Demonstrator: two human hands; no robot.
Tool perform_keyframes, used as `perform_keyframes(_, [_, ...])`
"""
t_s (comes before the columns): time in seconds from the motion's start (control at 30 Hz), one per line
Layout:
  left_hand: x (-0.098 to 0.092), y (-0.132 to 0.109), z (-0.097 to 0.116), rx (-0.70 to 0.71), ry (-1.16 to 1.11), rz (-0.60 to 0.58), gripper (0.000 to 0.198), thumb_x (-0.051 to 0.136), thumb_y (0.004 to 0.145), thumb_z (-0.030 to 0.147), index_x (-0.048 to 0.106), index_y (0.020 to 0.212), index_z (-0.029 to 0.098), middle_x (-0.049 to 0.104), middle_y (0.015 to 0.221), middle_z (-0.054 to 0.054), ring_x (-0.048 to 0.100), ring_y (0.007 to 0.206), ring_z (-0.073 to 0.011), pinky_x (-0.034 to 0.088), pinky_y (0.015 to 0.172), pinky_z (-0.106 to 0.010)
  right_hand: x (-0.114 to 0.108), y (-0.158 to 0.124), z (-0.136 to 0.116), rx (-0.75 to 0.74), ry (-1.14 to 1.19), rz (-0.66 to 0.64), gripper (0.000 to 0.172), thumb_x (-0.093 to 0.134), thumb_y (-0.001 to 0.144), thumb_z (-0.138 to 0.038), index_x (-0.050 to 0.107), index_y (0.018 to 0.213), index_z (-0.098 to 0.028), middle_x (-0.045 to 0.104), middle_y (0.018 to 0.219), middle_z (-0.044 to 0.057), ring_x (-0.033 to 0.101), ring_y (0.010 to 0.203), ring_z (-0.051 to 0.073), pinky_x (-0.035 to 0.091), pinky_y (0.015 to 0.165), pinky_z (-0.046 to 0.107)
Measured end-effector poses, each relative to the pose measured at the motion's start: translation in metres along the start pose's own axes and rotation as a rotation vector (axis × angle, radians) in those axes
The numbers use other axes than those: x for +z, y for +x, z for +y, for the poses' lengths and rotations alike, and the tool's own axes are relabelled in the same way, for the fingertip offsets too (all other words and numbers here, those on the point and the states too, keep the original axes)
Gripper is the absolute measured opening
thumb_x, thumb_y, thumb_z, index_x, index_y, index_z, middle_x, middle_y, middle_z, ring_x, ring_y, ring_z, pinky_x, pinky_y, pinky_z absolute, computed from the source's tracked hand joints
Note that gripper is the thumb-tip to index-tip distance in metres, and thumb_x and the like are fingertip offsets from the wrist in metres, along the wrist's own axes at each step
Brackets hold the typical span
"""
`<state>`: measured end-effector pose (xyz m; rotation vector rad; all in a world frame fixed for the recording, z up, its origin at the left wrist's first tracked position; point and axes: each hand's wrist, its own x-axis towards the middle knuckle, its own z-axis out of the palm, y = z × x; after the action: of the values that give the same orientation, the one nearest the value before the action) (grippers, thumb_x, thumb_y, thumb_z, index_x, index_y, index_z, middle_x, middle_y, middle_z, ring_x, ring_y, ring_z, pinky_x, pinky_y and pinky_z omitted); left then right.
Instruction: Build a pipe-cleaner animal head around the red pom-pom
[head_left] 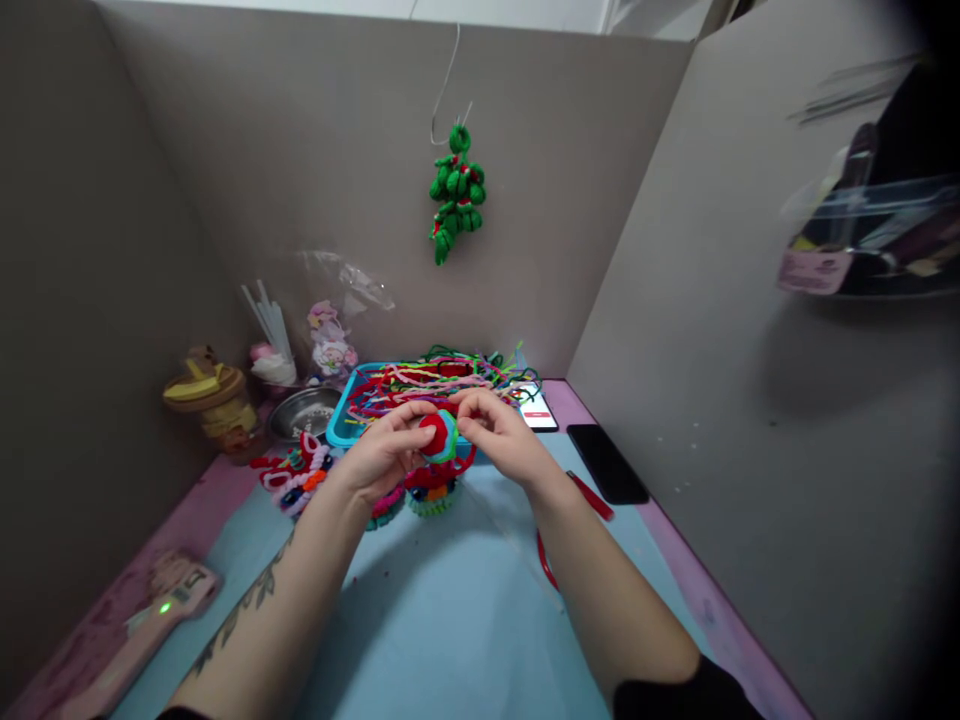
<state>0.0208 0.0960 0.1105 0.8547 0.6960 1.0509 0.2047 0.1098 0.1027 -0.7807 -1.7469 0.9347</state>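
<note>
Over the blue mat, my left hand grips a small rounded fuzzy piece, red in the middle with a light blue and green edge, seemingly of pipe cleaner. The fingertips of my right hand pinch at its right edge; exactly what lies between them is hard to see. A red strand curves below those fingers. Just under my hands stands a red fuzzy figure with a green base. Beside my left forearm sits a lilac and red figure. My left hand partly hides a pink one.
Behind my hands a blue tray holds many coloured pipe cleaners. To the right lie a black phone, a lit phone and a red-handled tool. Leftward are a metal bowl, a lidded cup and a pink device.
</note>
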Motion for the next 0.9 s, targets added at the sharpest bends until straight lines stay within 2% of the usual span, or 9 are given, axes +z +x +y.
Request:
perform_keyframes(0.1, [0.0, -0.001, 0.001, 0.011, -0.003, 0.03, 0.038, 0.082, 0.059, 0.013, 0.063, 0.091, 0.016, 0.066, 0.076, -0.001, 0.061, 0.062, -0.0108, 0.05, 0.057, -0.02, -0.003, 0.001, 0.001, 0.005, 0.06, 0.04, 0.014, 0.058, 0.082, -0.029, 0.054, 0.072, -0.02, 0.059, 0.108, 0.006, 0.054, 0.106, 0.02, 0.044, 0.085, 0.033])
perform_keyframes(0.2, [0.0, -0.002, 0.002, 0.015, 0.015, 0.036, 0.037, 0.083, 0.058, 0.014, 0.064, 0.09, 0.016, 0.066, 0.075, -0.001, 0.061, 0.062, -0.0102, 0.049, 0.056, -0.019, -0.006, 0.002, 0.0, 0.009, 0.035, 0.112, 0.013, 0.061, 0.078, -0.027, 0.057, 0.068, -0.021, 0.059, 0.101, 0.006, 0.052, 0.11, 0.022, 0.044, 0.085, 0.035])
perform_keyframes(0.4, [0.0, -0.004, 0.002, 0.013, 0.108, -0.02, 0.035, 0.084, 0.059, 0.018, 0.065, 0.089, 0.016, 0.065, 0.073, -0.001, 0.06, 0.061, -0.0113, 0.047, 0.057, -0.021, -0.001, 0.001, 0.001, 0.021, -0.032, 0.109, 0.006, 0.062, 0.074, -0.022, 0.062, 0.068, -0.02, 0.059, 0.101, 0.005, 0.057, 0.099, 0.02, 0.047, 0.072, 0.031])
perform_keyframes(0.53, [-0.003, -0.004, 0.002, 0.011, 0.135, -0.034, 0.037, 0.084, 0.059, 0.02, 0.065, 0.091, 0.016, 0.065, 0.072, -0.001, 0.06, 0.06, -0.0113, 0.046, 0.057, -0.021, 0.001, -0.001, 0.001, 0.047, -0.093, 0.075, 0.007, 0.061, 0.076, -0.024, 0.064, 0.071, -0.02, 0.059, 0.106, 0.007, 0.058, 0.096, 0.019, 0.047, 0.067, 0.029])
perform_keyframes(0.63, [-0.004, -0.005, 0.003, 0.011, 0.15, -0.032, 0.038, 0.084, 0.059, 0.022, 0.065, 0.092, 0.016, 0.065, 0.073, -0.002, 0.061, 0.061, -0.0118, 0.047, 0.058, -0.021, 0.0, -0.003, -0.001, 0.062, -0.144, -0.008, 0.012, 0.058, 0.081, -0.028, 0.066, 0.076, -0.02, 0.058, 0.116, 0.008, 0.058, 0.102, 0.02, 0.047, 0.076, 0.033])
perform_keyframes(0.73, [-0.004, -0.004, 0.005, 0.026, 0.185, -0.031, 0.042, 0.083, 0.06, 0.023, 0.064, 0.097, 0.016, 0.065, 0.078, -0.003, 0.06, 0.062, -0.0111, 0.046, 0.057, -0.021, 0.0, -0.002, 0.0, 0.044, -0.157, -0.059, 0.02, 0.054, 0.085, -0.031, 0.063, 0.072, -0.02, 0.059, 0.114, 0.007, 0.058, 0.104, 0.019, 0.045, 0.086, 0.036])
perform_keyframes(0.8, [-0.004, -0.002, 0.004, 0.12, 0.24, 0.037, 0.044, 0.082, 0.062, 0.024, 0.063, 0.101, 0.017, 0.065, 0.087, -0.003, 0.06, 0.066, -0.0111, 0.046, 0.058, -0.02, 0.0, 0.0, 0.003, 0.021, -0.151, 0.004, 0.023, 0.052, 0.086, -0.033, 0.06, 0.068, -0.02, 0.06, 0.108, 0.007, 0.057, 0.103, 0.019, 0.044, 0.09, 0.037])
perform_keyframes(0.9, [-0.006, 0.003, 0.001, 0.41, 0.348, 0.277, 0.041, 0.081, 0.064, 0.025, 0.06, 0.098, 0.018, 0.064, 0.092, -0.002, 0.061, 0.078, -0.0125, 0.047, 0.066, -0.021, 0.003, 0.004, 0.015, -0.012, -0.12, 0.212, 0.025, 0.05, 0.087, -0.036, 0.057, 0.068, -0.021, 0.061, 0.102, 0.006, 0.055, 0.106, 0.02, 0.041, 0.095, 0.037])
